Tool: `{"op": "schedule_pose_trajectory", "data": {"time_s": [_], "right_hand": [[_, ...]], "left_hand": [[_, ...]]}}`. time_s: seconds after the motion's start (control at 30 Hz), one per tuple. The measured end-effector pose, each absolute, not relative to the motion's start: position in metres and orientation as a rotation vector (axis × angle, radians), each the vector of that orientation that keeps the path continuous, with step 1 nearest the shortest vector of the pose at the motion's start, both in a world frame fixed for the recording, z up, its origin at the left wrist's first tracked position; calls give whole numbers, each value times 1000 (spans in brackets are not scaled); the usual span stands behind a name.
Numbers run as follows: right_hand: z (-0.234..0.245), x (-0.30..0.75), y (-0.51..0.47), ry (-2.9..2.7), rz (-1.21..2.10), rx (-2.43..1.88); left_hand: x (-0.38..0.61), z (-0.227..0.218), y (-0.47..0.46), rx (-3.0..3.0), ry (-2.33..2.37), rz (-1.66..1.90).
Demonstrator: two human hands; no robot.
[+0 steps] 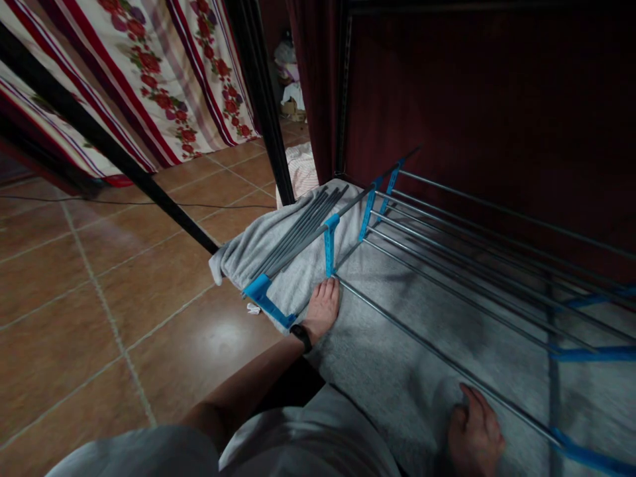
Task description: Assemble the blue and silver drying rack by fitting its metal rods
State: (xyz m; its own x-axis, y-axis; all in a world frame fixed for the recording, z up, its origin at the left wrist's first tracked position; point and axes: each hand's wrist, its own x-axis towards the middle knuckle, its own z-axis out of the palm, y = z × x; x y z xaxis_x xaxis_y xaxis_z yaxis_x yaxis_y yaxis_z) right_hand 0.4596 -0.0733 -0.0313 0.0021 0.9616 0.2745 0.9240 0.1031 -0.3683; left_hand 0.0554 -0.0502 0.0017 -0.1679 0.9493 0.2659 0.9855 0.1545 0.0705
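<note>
A partly assembled rack of metal rods (422,246) and blue plastic brackets (328,246) lies on a grey blanket (368,318). My left hand (322,309), with a black band on its wrist, rests with fingers stretched out just below a blue bracket. Its fingertips are at the near end of the front rod (397,324), at or touching that joint. Nothing shows in its grasp. At the lower right, my right hand (476,427) is beside the same rod, fingers loosely bent, thumb apart, holding nothing visible.
Several loose grey rods (298,232) lie bunched on the blanket behind a blue corner bracket (268,301). Black posts (271,99) rise at the bed's edge over a tiled floor (163,298). A dark red panel (477,119) stands behind; a floral curtain (163,73) hangs left.
</note>
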Motion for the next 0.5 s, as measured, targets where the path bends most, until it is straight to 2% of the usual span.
{"op": "schedule_pose_trajectory", "data": {"time_s": [0.2,0.5], "right_hand": [[-30,459,-71,-1942,95,-1805],[-39,467,-68,-1925,184,-1849]], "left_hand": [[55,6,-53,-1972,-2245,-385],[57,15,-85,-2284,-2058,-268]]}}
